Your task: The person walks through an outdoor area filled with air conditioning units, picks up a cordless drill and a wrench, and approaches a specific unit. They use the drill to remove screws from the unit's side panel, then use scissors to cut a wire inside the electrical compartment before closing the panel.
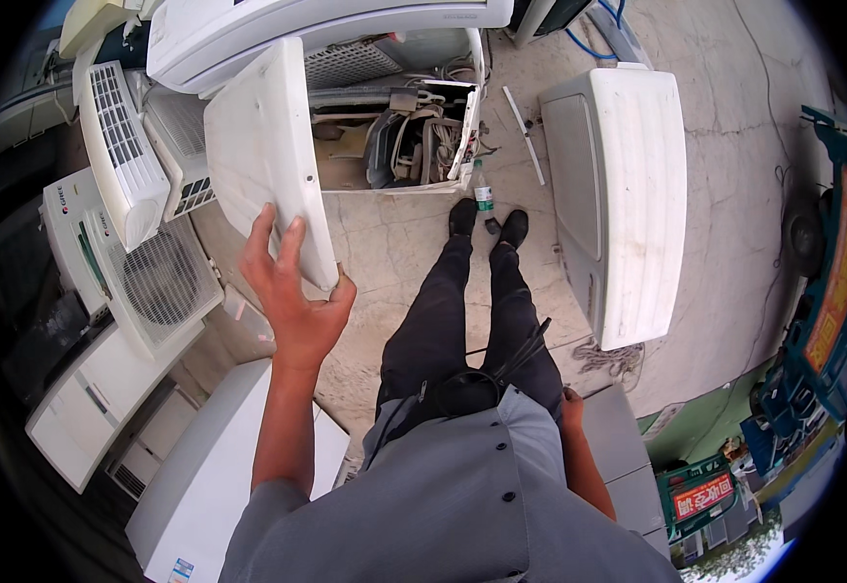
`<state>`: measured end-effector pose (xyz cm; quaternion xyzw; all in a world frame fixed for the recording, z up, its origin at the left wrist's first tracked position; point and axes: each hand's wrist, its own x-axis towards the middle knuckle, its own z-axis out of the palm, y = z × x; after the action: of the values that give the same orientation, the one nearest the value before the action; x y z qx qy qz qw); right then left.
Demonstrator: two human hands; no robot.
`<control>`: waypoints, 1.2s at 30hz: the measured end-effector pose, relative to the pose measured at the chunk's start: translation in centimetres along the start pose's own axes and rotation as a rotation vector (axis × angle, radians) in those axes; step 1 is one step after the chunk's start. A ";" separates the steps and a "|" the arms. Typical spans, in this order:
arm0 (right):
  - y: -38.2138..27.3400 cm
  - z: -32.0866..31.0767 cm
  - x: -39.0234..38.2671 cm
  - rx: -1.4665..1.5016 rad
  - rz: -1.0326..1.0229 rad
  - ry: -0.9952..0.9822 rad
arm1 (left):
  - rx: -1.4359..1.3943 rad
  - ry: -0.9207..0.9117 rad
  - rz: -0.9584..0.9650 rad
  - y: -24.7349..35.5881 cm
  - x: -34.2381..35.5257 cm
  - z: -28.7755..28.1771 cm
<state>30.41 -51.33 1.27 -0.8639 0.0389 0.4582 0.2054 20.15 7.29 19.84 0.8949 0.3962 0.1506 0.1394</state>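
Observation:
My left hand point(292, 282) grips the lower corner of a white panel point(263, 146), its thumb at the edge and its fingers on the face. The panel is tilted up beside an uncovered white box point(470, 146). Inside that box lie a bundle of cables point(435, 146) and dark metal parts. My right hand point(571, 406) hangs by my right hip, nearest to a grey cabinet point(610, 428). Its fingers are mostly hidden, and I see nothing in it.
A plastic bottle point(483, 192) stands by my shoes, with a white strip point(524, 134) beyond. To the right is a large white appliance point(637, 204). Air conditioner units point(161, 277) crowd the left, above a white cabinet point(200, 476). A teal cart point(703, 494) stands at lower right.

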 end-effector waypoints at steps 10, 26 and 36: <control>0.8 0.1 -0.1 0.064 0.070 -0.024 | 0.062 0.037 -0.121 1.0 -0.1 -1.4; -14.8 -0.8 18.8 0.233 0.156 -0.153 | -0.039 0.175 -0.183 0.6 0.3 0.6; -44.3 15.7 29.6 0.336 -0.424 -0.256 | 0.029 0.061 -0.349 0.8 -1.1 -1.4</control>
<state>46.62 -1.16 -16.23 -0.7420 -0.0936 0.4973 0.4398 19.46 6.14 21.26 0.8096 0.5516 0.1457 0.1385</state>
